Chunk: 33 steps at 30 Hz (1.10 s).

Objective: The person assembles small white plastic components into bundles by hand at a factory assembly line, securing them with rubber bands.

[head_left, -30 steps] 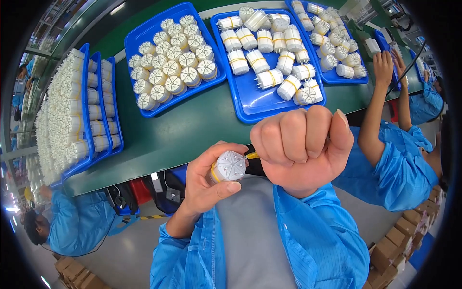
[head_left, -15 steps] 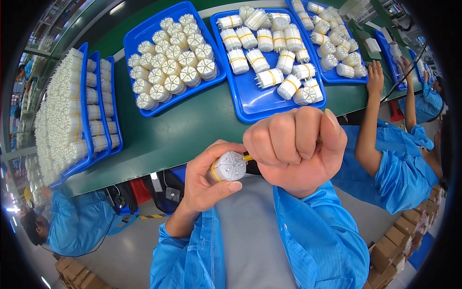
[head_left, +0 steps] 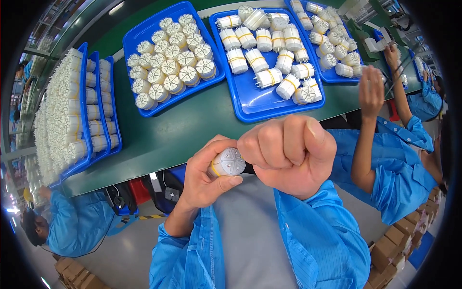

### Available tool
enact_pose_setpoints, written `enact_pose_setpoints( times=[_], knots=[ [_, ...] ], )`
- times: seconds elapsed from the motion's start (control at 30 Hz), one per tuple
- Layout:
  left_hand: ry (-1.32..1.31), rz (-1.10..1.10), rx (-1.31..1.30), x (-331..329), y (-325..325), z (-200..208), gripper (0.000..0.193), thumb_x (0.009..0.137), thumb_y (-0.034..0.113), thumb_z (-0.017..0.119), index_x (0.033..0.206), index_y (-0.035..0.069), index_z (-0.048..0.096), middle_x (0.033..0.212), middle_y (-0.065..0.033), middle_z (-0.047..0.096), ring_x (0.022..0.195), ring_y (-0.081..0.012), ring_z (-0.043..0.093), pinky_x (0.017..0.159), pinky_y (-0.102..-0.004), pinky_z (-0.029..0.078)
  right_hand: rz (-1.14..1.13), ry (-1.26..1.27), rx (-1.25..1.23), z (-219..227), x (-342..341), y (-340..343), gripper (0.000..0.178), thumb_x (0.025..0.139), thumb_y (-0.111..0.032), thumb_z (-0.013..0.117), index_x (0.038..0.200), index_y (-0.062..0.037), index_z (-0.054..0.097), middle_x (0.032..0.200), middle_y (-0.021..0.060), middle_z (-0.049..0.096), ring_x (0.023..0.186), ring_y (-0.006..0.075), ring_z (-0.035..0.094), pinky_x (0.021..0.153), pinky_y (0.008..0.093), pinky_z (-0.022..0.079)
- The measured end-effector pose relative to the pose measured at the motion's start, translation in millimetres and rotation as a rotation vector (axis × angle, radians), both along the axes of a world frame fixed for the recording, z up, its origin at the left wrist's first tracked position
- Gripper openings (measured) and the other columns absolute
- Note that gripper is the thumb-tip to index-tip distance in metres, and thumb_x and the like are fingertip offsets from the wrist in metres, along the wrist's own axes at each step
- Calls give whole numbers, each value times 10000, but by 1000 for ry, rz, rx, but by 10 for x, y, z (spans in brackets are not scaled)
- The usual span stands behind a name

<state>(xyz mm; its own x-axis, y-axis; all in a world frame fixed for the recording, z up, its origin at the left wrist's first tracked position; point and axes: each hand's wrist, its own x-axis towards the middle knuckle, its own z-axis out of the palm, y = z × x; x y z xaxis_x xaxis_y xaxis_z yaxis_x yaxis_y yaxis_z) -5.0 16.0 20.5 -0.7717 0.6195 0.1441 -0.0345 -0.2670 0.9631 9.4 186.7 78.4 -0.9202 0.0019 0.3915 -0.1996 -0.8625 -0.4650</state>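
Note:
My left hand (head_left: 204,173) is wrapped round a white plastic cylinder (head_left: 228,163). The cylinder has a wedge-segmented end face and a yellow band round its side, and that end is tilted up towards me. Close against its right side, my right hand (head_left: 288,156) is closed in a fist, knuckles up. Whatever its fingers hold is hidden behind them. Beyond my hands, a blue tray (head_left: 260,107) carries loose banded cylinders, some lying on their sides.
Upright cylinders fill another blue tray (head_left: 150,113) on the green table (head_left: 159,137). Stacked blue trays (head_left: 87,103) stand on edge-like tiers at left. A third tray (head_left: 332,77) lies farther right, near a co-worker's hands (head_left: 371,94). Cardboard boxes (head_left: 387,241) sit at lower right.
My right fist has shifted slightly left and down against the cylinder. A yellow tip seen between fist and cylinder is now hidden. The co-worker's hands at right have lifted and moved.

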Motion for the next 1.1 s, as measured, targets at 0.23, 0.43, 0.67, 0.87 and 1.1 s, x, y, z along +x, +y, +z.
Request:
enact_pose_setpoints(
  times=[0.23,0.43,0.67,0.87,1.1],
  knots=[
    [-16,-2,8,0,34,-114,519,767,197,773,1165,-58,558,1013,-100,559,901,-162,542,780,-280,427,-68,-54,6,-90,10,-66,454,1002,-213,368,567,-85,348,508,-8,328,473,95,257,451,288,235],
    [-294,2,157,59,104,-120,551,777,259,752,1190,-44,548,1013,-90,580,861,-151,550,766,-276,444,-70,-11,-57,-129,-45,16,431,1012,-259,326,612,-99,350,539,3,355,479,111,262,478,287,258],
    [-442,-86,257,-13,94,-27,644,803,369,710,1251,-40,493,967,-113,593,747,-120,543,573,-218,402,-199,175,-71,-64,-58,179,457,1029,-351,251,653,-115,358,566,-16,359,489,115,275,515,282,275],
    [-336,151,278,-300,-58,68,584,861,342,658,1280,-21,473,1015,-120,582,770,-134,547,568,-231,410,-151,-98,-34,-507,-53,114,442,1016,-303,311,617,-113,340,535,-19,329,452,110,261,480,276,253],
    [355,822,-363,-1827,-542,179,409,853,159,652,1200,-29,544,1116,-111,599,912,-162,590,782,-278,483,-24,-401,555,-1283,20,-200,460,978,-248,489,580,-63,352,535,-18,282,493,62,235,446,289,187]
  ],
)
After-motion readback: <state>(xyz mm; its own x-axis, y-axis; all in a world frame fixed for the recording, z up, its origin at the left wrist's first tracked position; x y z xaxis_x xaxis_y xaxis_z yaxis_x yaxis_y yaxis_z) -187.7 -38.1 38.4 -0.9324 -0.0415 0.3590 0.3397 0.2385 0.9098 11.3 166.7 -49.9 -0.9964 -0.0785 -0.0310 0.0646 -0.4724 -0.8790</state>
